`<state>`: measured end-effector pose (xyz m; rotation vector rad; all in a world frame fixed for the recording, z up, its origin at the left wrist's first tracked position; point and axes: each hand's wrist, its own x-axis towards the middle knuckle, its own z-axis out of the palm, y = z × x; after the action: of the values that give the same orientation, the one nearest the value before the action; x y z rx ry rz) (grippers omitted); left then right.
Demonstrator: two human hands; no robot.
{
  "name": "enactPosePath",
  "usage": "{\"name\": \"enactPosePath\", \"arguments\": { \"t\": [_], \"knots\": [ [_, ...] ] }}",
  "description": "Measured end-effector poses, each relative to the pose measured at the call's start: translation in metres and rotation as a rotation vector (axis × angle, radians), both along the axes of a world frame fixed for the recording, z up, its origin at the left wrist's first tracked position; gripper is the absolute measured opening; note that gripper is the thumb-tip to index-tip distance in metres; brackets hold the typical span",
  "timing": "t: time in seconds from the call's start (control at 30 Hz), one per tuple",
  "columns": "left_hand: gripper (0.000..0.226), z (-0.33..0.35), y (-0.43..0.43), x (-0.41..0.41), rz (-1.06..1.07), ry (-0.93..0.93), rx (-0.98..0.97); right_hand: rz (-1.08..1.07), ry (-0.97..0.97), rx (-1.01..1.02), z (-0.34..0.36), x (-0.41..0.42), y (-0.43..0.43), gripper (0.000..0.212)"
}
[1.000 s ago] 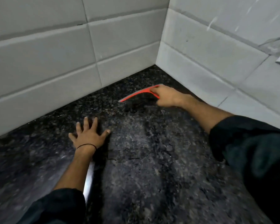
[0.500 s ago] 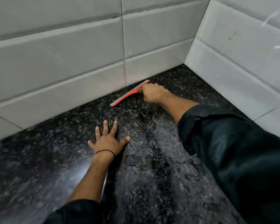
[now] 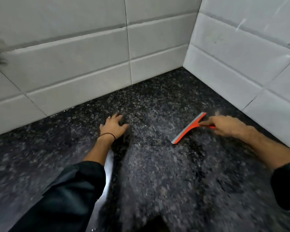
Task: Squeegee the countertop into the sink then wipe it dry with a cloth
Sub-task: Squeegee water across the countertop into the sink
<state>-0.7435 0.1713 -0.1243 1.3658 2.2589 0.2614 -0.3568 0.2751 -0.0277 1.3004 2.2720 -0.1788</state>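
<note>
Squeegee [image 3: 188,128]: red, grey rubber edge, lying on the dark speckled surface [image 3: 166,173] near the right-hand tiled wall [image 3: 233,56], well out from the corner. Right hand [image 3: 224,127] is clasped round its short handle, fingers wrapped over the stem. Left hand [image 3: 113,127] holds nothing; it rests on the surface with fingers loosely curled, apparently as a brace. Blade long axis runs diagonally, from near-left (low end toward the person) to far-right (high end toward the wall); the handle sticks out to the right, roughly square to the blade, so the rubber edge faces left and slightly toward the back wall [image 3: 74,64]. Whether the rubber is pressed flat or just skimming cannot be told (frame is motion-blurred). Step in hand, by my reading: squeegee stage, mid-stroke or setting up a stroke; wet sheen and droplets show on the surface, and no cloth is in view, so drying looks not yet begun. The sink is not visible, so its direction is unknown. Next move calls for the blade edge held down evenly and drawn broadside, across its long axis, toward wherever the sink lies, overlapping passes.
</note>
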Motion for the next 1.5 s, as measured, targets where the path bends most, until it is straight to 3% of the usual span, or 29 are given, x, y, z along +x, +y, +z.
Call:
{"name": "enactPosePath", "arguments": {
  "t": [0.13,0.33,0.43,0.63,0.97,1.33,1.5],
  "knots": [
    [0.061,-0.005,-0.046,0.018,0.011,0.039,0.056,-0.056,0.000,0.030,0.018,0.023,-0.032,0.049],
    [0.077,-0.010,-0.104,-0.007,-0.032,0.007,-0.015,-0.136,0.515,0.056,0.034,-0.034,-0.033,0.058],
    [0.085,-0.007,-0.116,-0.030,0.063,0.061,-0.052,-0.096,0.596,0.017,0.028,-0.098,-0.028,0.056],
    [0.098,-0.011,-0.117,-0.068,0.129,0.086,-0.291,0.023,0.556,0.109,0.010,-0.242,-0.024,0.053],
    [0.099,-0.026,-0.113,-0.085,0.117,0.001,-0.287,0.117,0.457,0.080,-0.035,-0.438,-0.022,0.040],
    [0.100,-0.025,-0.114,-0.089,0.111,-0.031,-0.262,0.181,0.309,0.071,-0.030,-0.438,-0.008,0.038],
    [0.102,-0.026,-0.118,-0.090,0.138,-0.049,-0.207,0.280,0.153,0.022,-0.009,-0.380,-0.003,0.037]
  ]
}}
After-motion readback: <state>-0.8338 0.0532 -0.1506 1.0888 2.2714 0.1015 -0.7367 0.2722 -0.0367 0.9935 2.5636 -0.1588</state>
